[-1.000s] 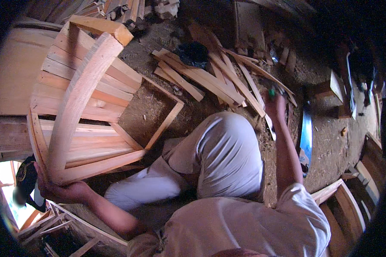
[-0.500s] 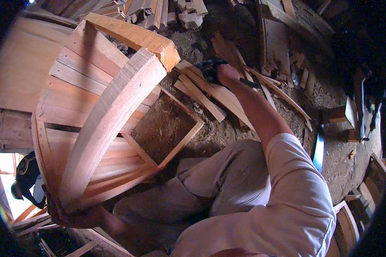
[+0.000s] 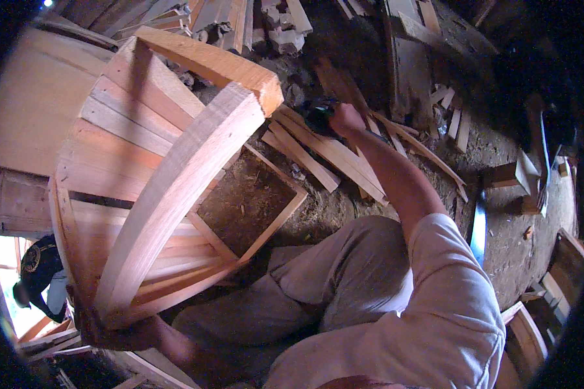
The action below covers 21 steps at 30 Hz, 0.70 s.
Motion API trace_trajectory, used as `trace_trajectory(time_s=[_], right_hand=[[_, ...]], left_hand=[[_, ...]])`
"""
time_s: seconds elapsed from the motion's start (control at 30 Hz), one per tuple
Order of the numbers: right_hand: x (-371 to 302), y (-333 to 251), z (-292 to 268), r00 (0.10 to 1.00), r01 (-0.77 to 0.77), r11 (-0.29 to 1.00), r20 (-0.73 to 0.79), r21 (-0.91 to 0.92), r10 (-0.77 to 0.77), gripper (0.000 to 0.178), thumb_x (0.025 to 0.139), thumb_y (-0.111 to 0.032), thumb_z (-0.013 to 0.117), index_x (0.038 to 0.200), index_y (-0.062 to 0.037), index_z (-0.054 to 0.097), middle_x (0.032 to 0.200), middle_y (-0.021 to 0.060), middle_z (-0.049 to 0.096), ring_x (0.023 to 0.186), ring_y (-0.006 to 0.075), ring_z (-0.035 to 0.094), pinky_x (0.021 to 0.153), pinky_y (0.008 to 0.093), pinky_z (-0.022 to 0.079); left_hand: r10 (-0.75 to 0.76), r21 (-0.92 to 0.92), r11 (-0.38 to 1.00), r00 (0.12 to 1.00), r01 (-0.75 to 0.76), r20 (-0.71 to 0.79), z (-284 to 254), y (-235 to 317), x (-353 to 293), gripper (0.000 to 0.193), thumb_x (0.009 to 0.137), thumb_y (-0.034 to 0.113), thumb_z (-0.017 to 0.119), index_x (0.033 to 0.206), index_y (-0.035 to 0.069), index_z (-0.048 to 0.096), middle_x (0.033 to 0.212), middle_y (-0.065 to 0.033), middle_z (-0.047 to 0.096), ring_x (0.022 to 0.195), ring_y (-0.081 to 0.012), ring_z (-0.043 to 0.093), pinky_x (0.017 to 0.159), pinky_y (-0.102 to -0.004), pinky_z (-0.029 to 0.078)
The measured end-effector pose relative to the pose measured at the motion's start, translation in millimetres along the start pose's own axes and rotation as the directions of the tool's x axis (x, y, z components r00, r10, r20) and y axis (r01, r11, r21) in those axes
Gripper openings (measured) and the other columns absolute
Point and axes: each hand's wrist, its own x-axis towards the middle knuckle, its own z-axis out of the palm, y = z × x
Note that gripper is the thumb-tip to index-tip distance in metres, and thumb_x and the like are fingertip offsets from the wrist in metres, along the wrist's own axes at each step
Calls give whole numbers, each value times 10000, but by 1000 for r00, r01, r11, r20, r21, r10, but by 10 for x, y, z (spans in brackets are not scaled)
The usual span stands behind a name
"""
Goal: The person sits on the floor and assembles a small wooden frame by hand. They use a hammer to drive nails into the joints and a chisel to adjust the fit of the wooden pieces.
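Observation:
A slatted wooden frame [image 3: 113,150] with a thick curved rail [image 3: 175,201] stands tilted at my left, against my lap. My left hand [image 3: 126,334] grips its lower near corner, the fingers mostly in shadow and behind the wood. Beyond the frame, my right arm reaches out over the ground. My right hand [image 3: 348,120] is closed round a dark tool [image 3: 319,117], whose kind is too dim to make out. The tool is just past some loose wooden strips [image 3: 331,152].
Stacked timber [image 3: 282,26] lies at the far side. A blue-white blade-like strip [image 3: 479,227] is on the dirt floor at right, near wood blocks [image 3: 509,174]. More wooden frames [image 3: 525,330] stand lower right. Another person [image 3: 42,275] is at the left edge.
The view has shifted a little. The wooden frame has moved slightly right and toward me in the picture, still in my left hand. My right hand keeps the dark tool, slightly nearer.

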Motion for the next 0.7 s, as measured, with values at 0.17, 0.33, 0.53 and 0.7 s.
trace_trajectory(time_s=[0.17, 0.33, 0.53, 0.7], right_hand=[[-305, 87, -402, 962, 198, 872, -261, 448, -84, 342, 917, -309, 764, 1064, -2, 737, 877, 146, 743, 765, 244, 686, 732, 431, 537], [-922, 79, -1240, 983, 33, 500, -120, 865, 142, 121, 973, -183, 712, 1015, -69, 709, 776, 33, 690, 548, 66, 474, 509, 248, 371], [-2232, -826, -2310, 997, 73, 351, -70, 934, -21, 125, 982, -144, 693, 1060, -60, 643, 662, -34, 529, 498, 51, 366, 457, 257, 258], [-3609, -1904, -2379, 975, 18, 411, 75, 911, -211, 147, 952, -198, 740, 1021, -81, 684, 726, -51, 565, 573, 50, 455, 513, 233, 306]], left_hand=[[-402, -277, 864, 907, 420, 124, -69, 232, 28, 546, 996, 474, 541, 1197, -21, 651, 1164, -216, 696, 1085, -367, 686, 935, -517, 559], [-410, -781, 577, 912, 238, -24, 120, 176, -77, 629, 1106, 492, 190, 1173, -14, 558, 1271, -244, 595, 1280, -440, 553, 1171, -602, 362], [-480, -883, 333, 866, 330, 143, -227, 139, 142, 598, 1117, 388, 213, 1177, -63, 602, 1334, -260, 592, 1340, -449, 509, 1197, -578, 311], [-373, -866, 140, 835, 480, 403, -1204, 665, -5, 261, 956, 146, 676, 1143, -24, 614, 1224, -183, 645, 1213, -288, 591, 1018, -409, 459]])
